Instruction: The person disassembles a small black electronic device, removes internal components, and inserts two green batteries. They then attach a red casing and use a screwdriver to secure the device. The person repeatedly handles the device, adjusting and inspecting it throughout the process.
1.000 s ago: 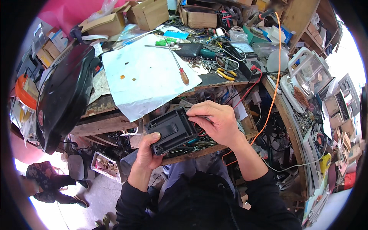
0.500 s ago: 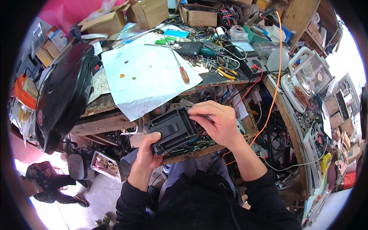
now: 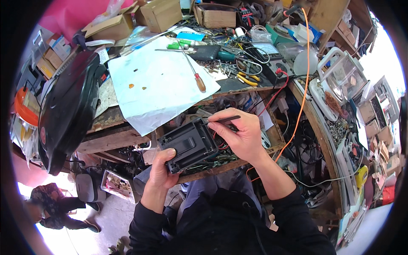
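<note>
My left hand grips the lower left edge of a black plastic housing, thumb on top. The housing is tilted over an open drawer and has a raised rectangular panel with long recesses beside it. At its upper right corner, my right hand pinches a slim dark tool that looks like tweezers. The fingertips are close to the housing's corner; whether the tool's tip touches it is hidden. Thin red and dark wires show between the housing and my right hand.
On the bench, a white sheet carries a screwdriver. Yellow-handled pliers and a meter lie beyond. An orange cable hangs at right. A large black cover stands left; another person is lower left.
My right hand has turned slightly, so the slim dark tool now shows above its fingers. The housing stays in my left hand, and the whole view has shifted a little.
</note>
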A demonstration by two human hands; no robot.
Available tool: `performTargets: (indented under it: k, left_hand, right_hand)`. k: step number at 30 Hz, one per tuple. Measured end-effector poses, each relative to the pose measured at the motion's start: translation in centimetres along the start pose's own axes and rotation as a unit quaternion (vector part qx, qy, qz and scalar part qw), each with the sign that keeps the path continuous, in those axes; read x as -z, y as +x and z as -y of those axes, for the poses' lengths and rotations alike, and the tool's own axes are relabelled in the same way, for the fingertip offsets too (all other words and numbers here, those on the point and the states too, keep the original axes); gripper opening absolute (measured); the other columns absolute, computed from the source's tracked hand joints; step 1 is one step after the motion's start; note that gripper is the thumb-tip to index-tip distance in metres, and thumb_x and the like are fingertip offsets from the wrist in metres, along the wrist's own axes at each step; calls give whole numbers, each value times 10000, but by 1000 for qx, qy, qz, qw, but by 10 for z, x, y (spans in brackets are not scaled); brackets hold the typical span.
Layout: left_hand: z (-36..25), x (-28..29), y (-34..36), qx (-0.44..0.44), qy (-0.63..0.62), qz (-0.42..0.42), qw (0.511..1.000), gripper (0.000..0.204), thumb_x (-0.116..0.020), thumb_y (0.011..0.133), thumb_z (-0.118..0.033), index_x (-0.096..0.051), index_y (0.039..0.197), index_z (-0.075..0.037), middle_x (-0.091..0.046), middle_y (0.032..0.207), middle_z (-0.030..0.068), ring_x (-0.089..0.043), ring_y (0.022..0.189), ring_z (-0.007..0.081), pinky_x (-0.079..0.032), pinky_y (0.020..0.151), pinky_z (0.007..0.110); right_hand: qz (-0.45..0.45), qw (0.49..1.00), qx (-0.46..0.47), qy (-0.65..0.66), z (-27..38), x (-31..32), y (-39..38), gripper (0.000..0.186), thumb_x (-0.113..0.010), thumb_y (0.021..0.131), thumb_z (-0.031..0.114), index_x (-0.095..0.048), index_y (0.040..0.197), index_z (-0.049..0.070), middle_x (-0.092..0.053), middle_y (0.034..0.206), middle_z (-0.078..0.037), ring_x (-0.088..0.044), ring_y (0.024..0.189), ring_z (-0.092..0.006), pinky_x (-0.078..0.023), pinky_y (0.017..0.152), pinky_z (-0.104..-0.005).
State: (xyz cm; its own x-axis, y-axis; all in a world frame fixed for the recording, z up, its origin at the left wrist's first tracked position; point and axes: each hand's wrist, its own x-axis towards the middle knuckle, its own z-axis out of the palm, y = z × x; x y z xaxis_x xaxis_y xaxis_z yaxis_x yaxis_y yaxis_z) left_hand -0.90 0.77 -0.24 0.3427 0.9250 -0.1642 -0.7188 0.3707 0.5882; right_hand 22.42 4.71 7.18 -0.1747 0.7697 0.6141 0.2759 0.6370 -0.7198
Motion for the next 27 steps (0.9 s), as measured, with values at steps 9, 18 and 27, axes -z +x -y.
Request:
performTargets:
  k: [9,18,27]
  left_hand:
    - [0,-8,0,1,2,-27,1000,603,-704,835,-267,-594,1321,71,-720,1197,174,-747,994,258,-619,859,347]
    - [-1,-11,-1,10,39,-68,997,594,-711,821,-338,-605,1298,0,-748,1085,125,-746,761,180,-545,478,220]
    - [1,-4,0,14,36,-67,997,607,-714,817,-344,-603,1304,2,-747,1097,127,-751,784,184,-573,522,228]
  right_hand:
    - [35,998,47,-1,-1,10,2,151,-784,844,-43,-738,982,-5,-750,942,-91,-732,839,-183,-565,731,-272]
    - [90,995,43,10,7,13,1,133,-771,836,-25,-713,951,5,-724,895,-102,-718,766,-237,-555,664,-306]
    - [111,991,71,-15,3,18,0,202,-774,828,-74,-714,1004,3,-743,922,-94,-724,809,-197,-567,707,-283]
